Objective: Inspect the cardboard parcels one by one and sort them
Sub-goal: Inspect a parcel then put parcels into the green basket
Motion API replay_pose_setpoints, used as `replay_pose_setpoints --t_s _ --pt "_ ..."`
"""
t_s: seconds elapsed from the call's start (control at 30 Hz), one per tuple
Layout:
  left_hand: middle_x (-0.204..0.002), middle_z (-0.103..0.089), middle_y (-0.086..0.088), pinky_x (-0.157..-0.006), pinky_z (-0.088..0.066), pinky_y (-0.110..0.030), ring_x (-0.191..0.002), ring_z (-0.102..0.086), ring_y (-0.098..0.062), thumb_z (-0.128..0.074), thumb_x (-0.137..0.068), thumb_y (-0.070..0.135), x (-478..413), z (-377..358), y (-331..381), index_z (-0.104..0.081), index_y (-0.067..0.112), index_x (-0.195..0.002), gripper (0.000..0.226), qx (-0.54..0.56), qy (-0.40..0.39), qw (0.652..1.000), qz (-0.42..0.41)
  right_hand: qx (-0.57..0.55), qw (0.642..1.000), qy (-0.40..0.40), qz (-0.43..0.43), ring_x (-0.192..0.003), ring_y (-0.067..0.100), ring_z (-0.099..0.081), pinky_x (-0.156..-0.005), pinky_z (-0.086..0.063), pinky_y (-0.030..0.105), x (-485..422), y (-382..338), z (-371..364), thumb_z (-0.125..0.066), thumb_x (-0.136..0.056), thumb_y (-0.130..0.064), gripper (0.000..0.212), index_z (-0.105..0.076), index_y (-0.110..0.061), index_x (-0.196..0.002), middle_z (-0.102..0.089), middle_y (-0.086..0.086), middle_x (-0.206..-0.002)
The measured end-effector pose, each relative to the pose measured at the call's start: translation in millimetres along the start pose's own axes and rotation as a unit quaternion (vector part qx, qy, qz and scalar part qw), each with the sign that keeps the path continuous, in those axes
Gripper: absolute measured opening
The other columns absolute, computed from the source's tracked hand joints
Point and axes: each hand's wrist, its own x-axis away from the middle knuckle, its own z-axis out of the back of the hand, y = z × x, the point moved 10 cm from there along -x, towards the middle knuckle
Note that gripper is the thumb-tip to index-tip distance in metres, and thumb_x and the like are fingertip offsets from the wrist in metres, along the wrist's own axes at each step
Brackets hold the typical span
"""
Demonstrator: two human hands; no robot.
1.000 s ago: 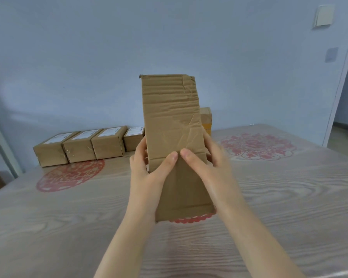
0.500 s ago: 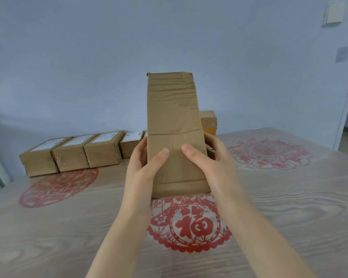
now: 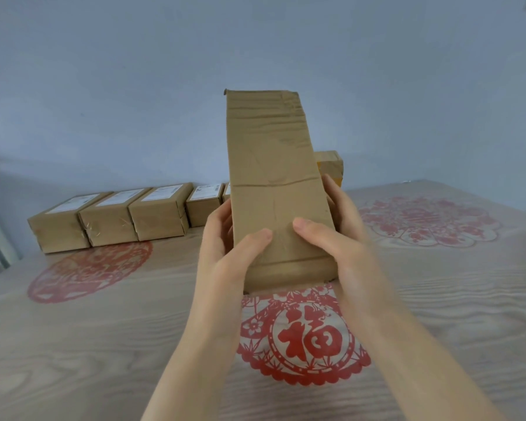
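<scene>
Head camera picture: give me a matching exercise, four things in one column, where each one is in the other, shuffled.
1 tall parcel
2 row of labelled parcels
3 yellow-taped parcel
4 middle red paper-cut

A far left of the table
B flat on table, nearest camera
C gripped by left hand and right hand
D partly hidden behind tall parcel

Pairs: 1-C, 2-A, 3-D, 4-B

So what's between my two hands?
A tall creased brown cardboard parcel, gripped near its lower end by left hand and right hand, per the head view.

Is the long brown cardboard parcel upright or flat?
Upright: long brown cardboard parcel rises vertically, left hand and right hand holding its lower end.
</scene>
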Motion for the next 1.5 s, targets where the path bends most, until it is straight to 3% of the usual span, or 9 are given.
replay_pose_setpoints --t_s 0.17,0.43,0.63,0.83,0.9,1.07,1.2,1.33,1.5 --pt "-0.13 -0.066 0.018 -0.084 -0.058 -0.022 -0.117 -0.066 -0.006 -0.07 -0.074 0.023 8 -18 1 -0.042 0.046 -0.146 0.08 -0.03 -0.082 0.996 -0.002 -0.015 0.999 0.029 -0.027 -0.113 0.008 -0.065 -0.1 -0.052 0.042 -2 7 9 -0.073 -0.084 -0.016 0.072 -0.043 -0.04 -0.145 -0.063 -0.017 -0.13" --pt "-0.123 -0.071 0.013 -0.091 -0.055 -0.036 -0.112 -0.069 -0.011 -0.069 -0.071 0.026 10 0 0 -0.052 0.044 -0.134 0.068 0.003 0.024 0.999 -0.026 0.006 0.998 -0.066 -0.006 -0.122 -0.001 -0.057 -0.093 -0.051 0.03 6 1 -4 -0.071 -0.07 -0.026 0.093 -0.029 -0.053 -0.149 -0.054 -0.027 -0.137" --pt "-0.131 -0.067 0.017 -0.084 -0.057 -0.02 -0.119 -0.065 -0.007 -0.082 -0.066 0.031 16 -10 4 -0.045 0.052 -0.133 0.08 -0.023 -0.033 0.998 -0.045 -0.031 0.998 -0.037 -0.03 -0.108 0.007 -0.068 -0.073 -0.056 0.024 3 4 2 -0.075 -0.071 -0.017 0.093 -0.033 -0.045 -0.15 -0.063 -0.017 -0.13" --pt "-0.144 -0.058 0.007 -0.109 -0.048 -0.039 -0.132 -0.056 -0.011 -0.077 -0.06 0.055 14 8 6 -0.042 0.048 -0.145 0.093 -0.043 0.043 0.996 -0.06 -0.018 0.997 -0.08 -0.017 -0.116 0.0 -0.062 -0.084 -0.055 0.021 6 0 -8 -0.08 -0.065 -0.036 0.098 -0.031 -0.047 -0.15 -0.063 -0.023 -0.129" --pt "-0.142 -0.06 0.008 -0.107 -0.049 -0.037 -0.131 -0.057 -0.011 -0.079 -0.064 0.053 13 10 7 -0.046 0.043 -0.145 0.088 -0.037 0.048 0.996 -0.062 -0.01 0.997 -0.079 -0.009 -0.116 -0.002 -0.062 -0.085 -0.055 0.017 6 -1 -11 -0.087 -0.062 -0.038 0.101 -0.035 -0.045 -0.149 -0.063 -0.024 -0.128" --pt "-0.129 -0.069 0.011 -0.084 -0.056 -0.017 -0.115 -0.066 -0.005 -0.084 -0.076 0.036 14 1 12 -0.052 0.028 -0.144 0.076 -0.053 0.041 0.996 -0.066 -0.021 0.999 -0.039 -0.005 -0.106 -0.004 -0.066 -0.078 -0.055 0.014 3 1 -3 -0.078 -0.06 -0.047 0.092 -0.043 -0.041 -0.145 -0.068 -0.022 -0.12" --pt "-0.123 -0.071 0.012 -0.09 -0.056 -0.02 -0.111 -0.068 -0.006 -0.071 -0.065 0.049 15 15 18 -0.057 0.027 -0.139 0.078 -0.067 0.088 0.991 -0.082 0.029 0.998 -0.053 0.014 -0.109 -0.001 -0.065 -0.082 -0.054 0.014 6 0 -11 -0.076 -0.07 -0.037 0.082 -0.045 -0.031 -0.145 -0.068 -0.017 -0.122" --pt "-0.121 -0.071 0.017 -0.089 -0.056 -0.017 -0.111 -0.067 -0.001 -0.071 -0.068 0.038 15 11 18 -0.057 0.03 -0.135 0.069 -0.059 0.074 0.991 -0.09 0.013 0.999 -0.025 0.021 -0.101 -0.001 -0.068 -0.072 -0.055 0.013 3 -1 -2 -0.072 -0.069 -0.035 0.067 -0.056 -0.029 -0.133 -0.072 -0.016 -0.113" --pt "-0.11 -0.075 0.016 -0.077 -0.058 -0.017 -0.101 -0.071 -0.003 -0.069 -0.069 0.036 14 12 20 -0.058 0.023 -0.136 0.069 -0.037 0.069 0.992 -0.094 0.032 0.998 -0.045 0.028 -0.111 0.004 -0.065 -0.086 -0.056 0.021 5 -3 -4 -0.076 -0.069 -0.031 0.077 -0.049 -0.031 -0.141 -0.068 -0.015 -0.123"
